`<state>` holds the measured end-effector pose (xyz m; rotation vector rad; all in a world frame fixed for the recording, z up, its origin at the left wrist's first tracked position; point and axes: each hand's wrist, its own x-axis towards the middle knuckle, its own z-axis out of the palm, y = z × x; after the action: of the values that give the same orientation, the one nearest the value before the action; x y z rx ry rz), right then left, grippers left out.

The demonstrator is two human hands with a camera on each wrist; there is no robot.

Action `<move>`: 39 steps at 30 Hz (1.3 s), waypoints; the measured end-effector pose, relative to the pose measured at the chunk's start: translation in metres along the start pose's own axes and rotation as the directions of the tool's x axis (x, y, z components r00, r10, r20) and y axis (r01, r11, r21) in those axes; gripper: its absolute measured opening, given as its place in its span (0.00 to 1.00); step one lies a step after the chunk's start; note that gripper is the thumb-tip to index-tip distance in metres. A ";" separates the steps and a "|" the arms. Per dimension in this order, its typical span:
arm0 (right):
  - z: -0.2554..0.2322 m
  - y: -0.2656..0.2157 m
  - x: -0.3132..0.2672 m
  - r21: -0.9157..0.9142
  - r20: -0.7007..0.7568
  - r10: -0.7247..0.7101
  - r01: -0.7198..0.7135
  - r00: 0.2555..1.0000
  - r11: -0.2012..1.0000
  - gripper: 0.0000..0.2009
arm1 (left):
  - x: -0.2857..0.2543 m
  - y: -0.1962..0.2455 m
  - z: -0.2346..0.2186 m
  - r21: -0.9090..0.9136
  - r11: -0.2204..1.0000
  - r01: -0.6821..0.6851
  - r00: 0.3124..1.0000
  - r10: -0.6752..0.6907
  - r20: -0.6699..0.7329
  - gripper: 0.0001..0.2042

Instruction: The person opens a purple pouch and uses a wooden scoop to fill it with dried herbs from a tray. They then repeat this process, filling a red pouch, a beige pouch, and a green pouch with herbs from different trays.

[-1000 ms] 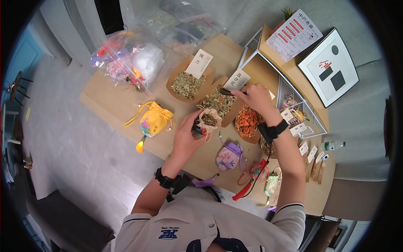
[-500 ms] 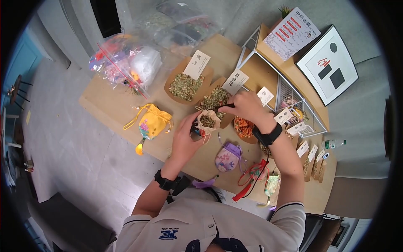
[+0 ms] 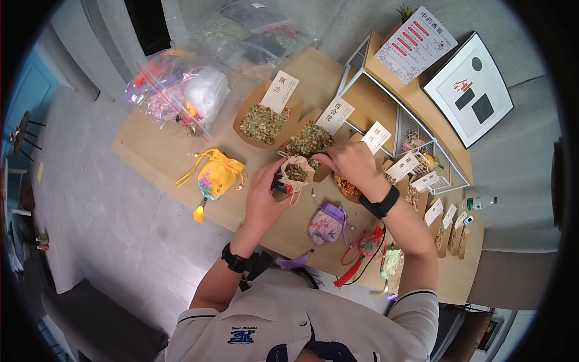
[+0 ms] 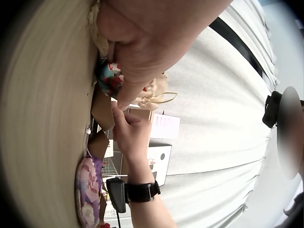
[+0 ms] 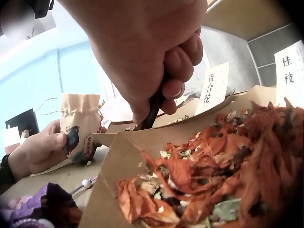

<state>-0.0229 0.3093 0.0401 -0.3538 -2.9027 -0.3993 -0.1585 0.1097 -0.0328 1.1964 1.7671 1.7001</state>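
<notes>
My left hand point(image 3: 265, 196) holds a cream drawstring pouch point(image 5: 80, 107) upright with its mouth open, its fingers and thumb round the sides. Dried herbs point(image 3: 296, 172) show inside the pouch. The fingers of my right hand point(image 3: 353, 164) are curled round the dark handle of a scoop point(image 5: 153, 110). The scoop's head is hidden behind a tray edge in the right wrist view. In the head view this hand is just right of the pouch mouth, at the near edge of a heap of green-brown herbs point(image 3: 310, 139). Orange dried petals point(image 5: 190, 166) fill the tray below my right wrist.
Another tray of herbs point(image 3: 263, 123) stands further left, behind a yellow pouch point(image 3: 220, 175). Purple point(image 3: 327, 223) and red point(image 3: 369, 242) pouches lie nearer me. Clear plastic bags point(image 3: 187, 90) sit at the back left. A shelf point(image 3: 386, 60) stands along the back right.
My right hand with the scoop has come down and toward me, from over the herb tray's card to beside the pouch mouth. The left hand keeps holding the pouch nearly in place.
</notes>
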 end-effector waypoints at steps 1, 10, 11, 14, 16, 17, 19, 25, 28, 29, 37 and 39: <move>-0.001 0.001 -0.001 0.013 -0.016 0.017 -0.017 1.000 1.000 0.28 | 0.000 0.000 0.000 0.004 1.000 -0.003 1.000 0.003 0.000 0.36; -0.038 0.011 0.002 -0.043 -0.133 0.053 -0.059 0.990 0.997 0.27 | 0.001 0.000 0.000 0.046 0.999 -0.027 1.000 0.027 -0.015 0.36; -0.042 0.011 0.003 -0.023 -0.162 0.054 -0.059 0.985 0.998 0.26 | 0.001 -0.001 0.000 0.043 0.999 -0.029 0.999 0.029 -0.016 0.36; -0.055 0.011 0.004 -0.013 -0.226 0.015 -0.018 0.974 1.000 0.28 | 0.001 -0.002 0.000 0.038 0.999 -0.034 0.999 0.034 -0.020 0.36; -0.067 0.005 0.004 0.019 -0.231 -0.004 0.009 0.973 1.000 0.27 | 0.001 -0.003 0.000 0.036 0.999 -0.040 0.999 0.040 -0.022 0.36; -0.072 0.002 0.004 0.036 -0.233 -0.014 0.023 0.972 0.999 0.27 | 0.001 -0.002 0.000 0.035 0.999 -0.033 0.999 0.034 -0.022 0.36; -0.078 -0.007 0.004 0.051 -0.225 -0.057 0.070 0.973 0.996 0.27 | 0.000 -0.001 0.000 0.032 0.999 -0.021 1.000 0.022 -0.021 0.36; -0.079 -0.023 0.001 0.046 -0.175 -0.117 0.127 0.978 0.991 0.28 | 0.000 -0.003 0.000 0.037 0.999 -0.039 0.999 0.040 -0.023 0.37; -0.080 -0.023 0.002 0.046 -0.168 -0.115 0.124 0.979 0.991 0.28 | 0.001 -0.002 -0.001 0.041 0.997 -0.058 0.998 0.059 -0.028 0.37; -0.080 -0.023 0.001 0.049 -0.165 -0.111 0.120 0.980 0.992 0.28 | 0.001 -0.003 0.000 0.037 0.998 -0.056 0.998 0.057 -0.027 0.37; -0.072 -0.007 0.004 0.085 -0.171 0.052 -0.038 0.984 0.996 0.27 | 0.000 -0.004 0.000 0.018 0.999 -0.031 0.999 0.031 -0.016 0.37; -0.059 0.001 0.008 0.054 -0.137 0.112 -0.105 0.984 0.993 0.27 | -0.001 -0.005 0.001 0.017 1.000 -0.020 1.000 0.020 -0.020 0.37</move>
<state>-0.0213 0.2947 0.0983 -0.4552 -2.7370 -0.3247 -0.1587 0.1102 -0.0378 1.2125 1.7899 1.7174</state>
